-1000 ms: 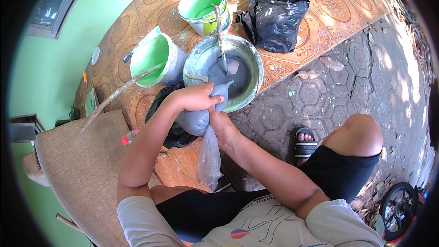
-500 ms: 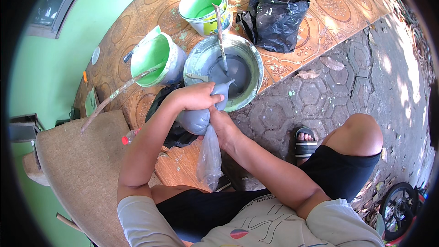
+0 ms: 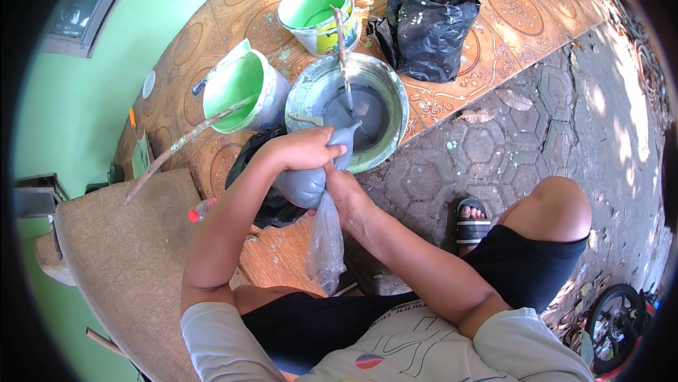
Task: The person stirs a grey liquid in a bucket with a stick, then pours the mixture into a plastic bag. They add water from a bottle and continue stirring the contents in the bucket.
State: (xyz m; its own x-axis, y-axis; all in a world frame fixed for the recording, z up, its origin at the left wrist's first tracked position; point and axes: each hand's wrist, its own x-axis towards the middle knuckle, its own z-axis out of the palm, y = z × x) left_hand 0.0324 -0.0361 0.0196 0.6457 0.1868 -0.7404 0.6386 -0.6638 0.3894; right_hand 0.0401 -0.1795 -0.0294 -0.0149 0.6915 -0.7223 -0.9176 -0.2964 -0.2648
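My left hand is wrapped round a clear plastic bag of grey liquid, near its pointed upper end. My right hand grips its twisted neck, below which loose clear plastic hangs. The bag's tip is at the near inside of a wide tub with grey liquid, a stick and a brush. To the left stands a bucket with light green insides, with a long stick across it. A second green-lined bucket stands behind the tub.
A crumpled black bag lies on the tiled surface; another is under my arms. A tan cushioned seat and red-capped bottle are left, beside a green wall. A sandalled foot rests on paving; a wheel is lower right.
Both hands and the bag stay almost in place. The view has shifted very slightly; nothing is let go or newly held.
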